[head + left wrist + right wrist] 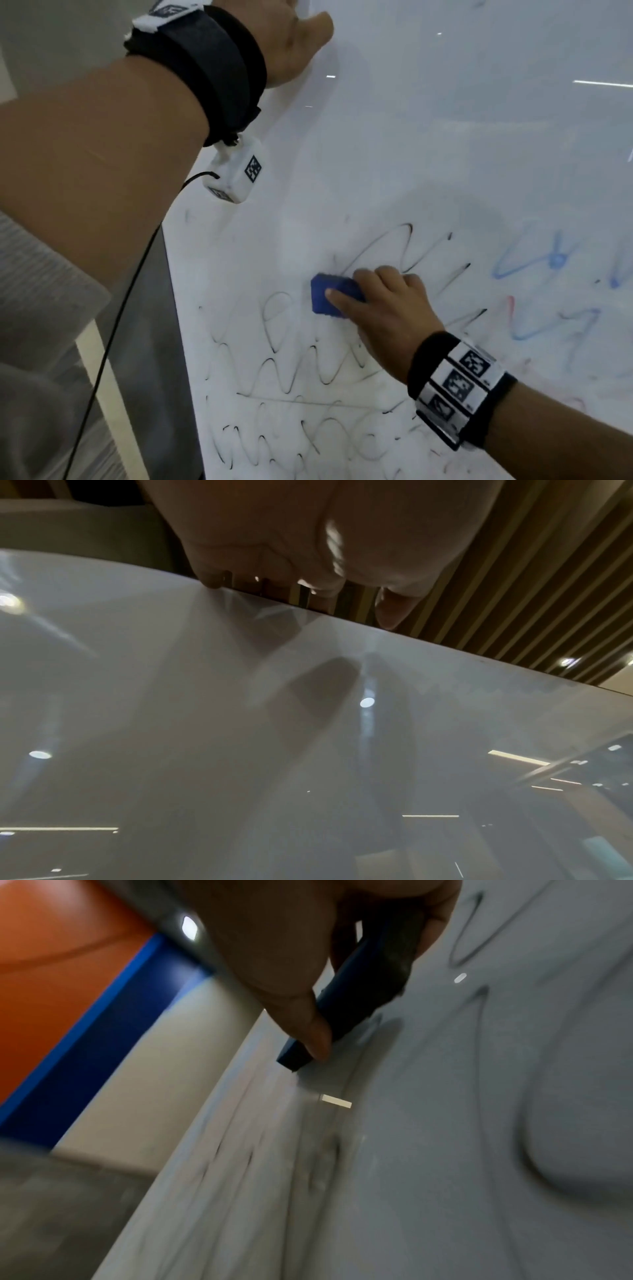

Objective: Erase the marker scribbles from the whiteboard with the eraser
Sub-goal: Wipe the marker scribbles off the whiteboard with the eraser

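A white whiteboard (428, 144) fills most of the head view. Black marker scribbles (308, 370) cover its lower left part and blue scribbles (534, 263) lie at the right. My right hand (387, 308) grips a blue eraser (334, 296) and presses it flat on the board among the black loops. In the right wrist view the eraser (346, 1010) sits between thumb and fingers, its dark felt against the board (445, 1123). My left hand (294, 37) holds the board's top edge (445, 647), with its fingers (394, 612) curled over the rim.
The board's left edge (178, 308) drops to a grey floor (102, 394). A black cable (113, 342) hangs from the left wrist camera (236, 174). A faint red mark (511, 305) lies by the blue scribbles. Slatted wood panelling (531, 574) stands behind the board.
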### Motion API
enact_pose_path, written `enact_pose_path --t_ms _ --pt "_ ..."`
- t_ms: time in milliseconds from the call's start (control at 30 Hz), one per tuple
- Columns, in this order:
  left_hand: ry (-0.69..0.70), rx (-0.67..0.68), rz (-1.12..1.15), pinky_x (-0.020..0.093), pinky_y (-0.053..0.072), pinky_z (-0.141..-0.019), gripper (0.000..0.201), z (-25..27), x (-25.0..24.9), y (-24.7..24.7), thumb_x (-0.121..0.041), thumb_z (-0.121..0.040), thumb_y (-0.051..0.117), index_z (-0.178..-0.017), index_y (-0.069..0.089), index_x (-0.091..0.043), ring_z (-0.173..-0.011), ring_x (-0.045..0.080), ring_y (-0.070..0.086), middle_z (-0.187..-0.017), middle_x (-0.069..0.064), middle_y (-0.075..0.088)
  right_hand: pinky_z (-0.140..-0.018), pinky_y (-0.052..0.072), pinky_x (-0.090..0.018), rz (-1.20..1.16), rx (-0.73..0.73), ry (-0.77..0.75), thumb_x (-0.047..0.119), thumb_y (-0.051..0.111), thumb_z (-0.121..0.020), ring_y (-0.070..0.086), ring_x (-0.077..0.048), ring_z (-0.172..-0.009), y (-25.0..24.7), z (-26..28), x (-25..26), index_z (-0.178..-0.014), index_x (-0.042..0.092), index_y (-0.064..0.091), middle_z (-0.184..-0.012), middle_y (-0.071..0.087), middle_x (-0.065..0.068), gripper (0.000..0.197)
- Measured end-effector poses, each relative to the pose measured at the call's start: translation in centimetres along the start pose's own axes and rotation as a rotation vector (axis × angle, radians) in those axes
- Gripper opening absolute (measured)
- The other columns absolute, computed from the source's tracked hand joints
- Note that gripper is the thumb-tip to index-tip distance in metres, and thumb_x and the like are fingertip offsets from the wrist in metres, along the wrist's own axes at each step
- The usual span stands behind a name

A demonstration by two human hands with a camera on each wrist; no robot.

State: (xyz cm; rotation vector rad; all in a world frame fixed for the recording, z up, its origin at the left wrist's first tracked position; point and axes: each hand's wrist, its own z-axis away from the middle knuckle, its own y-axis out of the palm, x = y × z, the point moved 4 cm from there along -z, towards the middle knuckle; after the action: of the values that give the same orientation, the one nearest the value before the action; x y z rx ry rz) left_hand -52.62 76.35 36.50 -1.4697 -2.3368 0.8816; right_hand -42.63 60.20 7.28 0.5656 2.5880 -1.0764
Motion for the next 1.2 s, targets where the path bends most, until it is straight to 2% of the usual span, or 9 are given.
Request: enact_pose_path --t_ms 133,333,500,633,700,900,967,1100,1200 --pt "0.004 -0.035 0.024 0.039 0.033 -0.071 0.049 -0.1 -0.6 0.3 -0.053 -0.094 0.040 -0.090 0.043 -0.004 -0.078 0.031 0.044 -0.080 0.015 0.041 -0.066 0.040 -0.042 0.015 -0.192 0.309 0.019 0.073 -0.073 0.050 -0.035 -0.090 -4.7 -3.8 -5.8 -0.124 0.026 0.065 -0.106 0.058 -0.011 0.052" --pt "-0.015 -0.104 -0.017 0.045 0.039 -0.096 0.048 0.0 -0.9 -0.3 -0.054 -0.091 0.040 -0.099 0.045 -0.007 -0.108 0.037 0.051 -0.101 0.014 0.048 -0.066 0.037 -0.037 -0.003 0.083 0.029 0.016 0.076 -0.063 0.046 -0.029 -0.084 0.2 3.4 -2.4 -0.125 0.031 0.060 -0.105 0.055 -0.006 0.066" --pt "-0.019 -0.081 -0.042 0.045 0.034 -0.103 0.053 -0.3 -0.9 0.1 -0.057 -0.092 0.039 -0.113 0.048 -0.008 -0.123 0.035 0.047 -0.122 0.015 0.052 -0.065 0.045 -0.043 -0.027 -0.205 0.350 0.019 0.074 -0.071 0.050 -0.036 -0.086 -4.6 -0.5 -7.9 -0.121 0.026 0.067 -0.104 0.059 -0.013 0.052" --pt "-0.053 -0.041 -0.033 0.046 0.026 -0.111 0.065 -0.5 -0.5 0.2 -0.059 -0.092 0.036 -0.141 0.042 -0.017 -0.140 0.030 0.035 -0.148 0.011 0.041 -0.064 0.036 -0.038 -0.084 -0.037 0.128 0.015 0.072 -0.057 0.044 -0.029 -0.083 0.0 0.5 -0.4 -0.117 0.028 0.064 -0.103 0.057 -0.007 0.062" --pt "-0.066 -0.035 -0.032 0.051 0.023 -0.114 0.067 -0.5 -0.3 0.1 -0.059 -0.092 0.035 -0.148 0.037 -0.023 -0.141 0.032 0.033 -0.150 0.013 0.039 -0.065 0.037 -0.039 -0.059 0.100 0.042 0.015 0.074 -0.052 0.044 -0.028 -0.084 1.8 1.3 1.2 -0.117 0.029 0.062 -0.103 0.056 -0.004 0.068" --pt "-0.071 -0.014 -0.015 0.053 0.014 -0.120 0.068 -0.6 0.3 0.2 -0.060 -0.091 0.035 -0.151 0.036 -0.027 -0.146 0.028 0.028 -0.158 0.005 0.032 -0.069 0.036 -0.041 0.042 -0.182 0.289 0.014 0.077 -0.064 0.048 -0.034 -0.091 -5.7 0.9 -8.8 -0.117 0.030 0.069 -0.107 0.059 -0.008 0.056" --pt "-0.077 -0.026 0.013 0.051 0.016 -0.121 0.069 -0.7 0.3 0.4 -0.061 -0.090 0.036 -0.150 0.038 -0.027 -0.145 0.028 0.030 -0.155 0.007 0.035 -0.071 0.034 -0.041 0.022 -0.187 0.335 0.011 0.075 -0.063 0.048 -0.033 -0.092 -5.6 0.8 -7.2 -0.116 0.028 0.069 -0.106 0.059 -0.007 0.056" --pt "-0.059 -0.056 -0.009 0.057 0.018 -0.120 0.066 -0.5 0.1 0.3 -0.058 -0.093 0.037 -0.151 0.035 -0.026 -0.141 0.036 0.033 -0.148 0.015 0.039 -0.070 0.033 -0.037 -0.066 0.021 0.140 0.012 0.071 -0.054 0.050 -0.027 -0.086 -0.2 0.7 0.4 -0.115 0.031 0.064 -0.102 0.054 0.000 0.064" --pt "-0.056 -0.040 -0.002 0.057 0.011 -0.122 0.067 -0.8 0.6 0.3 -0.059 -0.093 0.034 -0.152 0.032 -0.029 -0.145 0.034 0.028 -0.154 0.013 0.035 -0.072 0.033 -0.038 -0.029 -0.068 0.204 0.014 0.074 -0.060 0.050 -0.029 -0.090 -2.9 0.8 -4.3 -0.116 0.034 0.066 -0.105 0.057 -0.002 0.060"
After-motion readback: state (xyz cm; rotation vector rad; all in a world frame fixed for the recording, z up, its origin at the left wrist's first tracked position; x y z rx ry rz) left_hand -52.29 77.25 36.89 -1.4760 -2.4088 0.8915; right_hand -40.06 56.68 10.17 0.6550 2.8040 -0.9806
